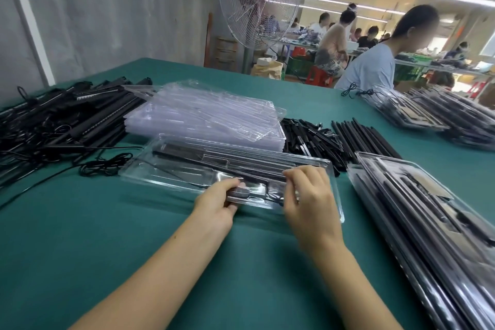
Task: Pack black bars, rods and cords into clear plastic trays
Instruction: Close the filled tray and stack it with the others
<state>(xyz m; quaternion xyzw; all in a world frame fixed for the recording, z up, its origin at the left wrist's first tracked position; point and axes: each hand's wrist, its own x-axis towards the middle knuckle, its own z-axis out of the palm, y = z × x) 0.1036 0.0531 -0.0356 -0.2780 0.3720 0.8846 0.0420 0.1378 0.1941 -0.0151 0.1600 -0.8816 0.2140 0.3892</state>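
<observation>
A clear plastic tray (166, 173) lies on the green table in front of me, with long black bars (214, 159) set in its channels. My left hand (218, 202) grips the tray's near edge, thumb on top by a short black piece (239, 192). My right hand (308, 195) is curled over the tray's right part, its fingertips down on the black parts there; what it pinches is hidden.
A stack of clear trays (209, 112) stands behind the tray. Black bars and cords (61, 120) are piled at the left, short black rods (334, 139) at the centre right. Filled trays (428, 222) are stacked at the right. A person (375, 61) sits across the table; a fan (254, 2) stands behind.
</observation>
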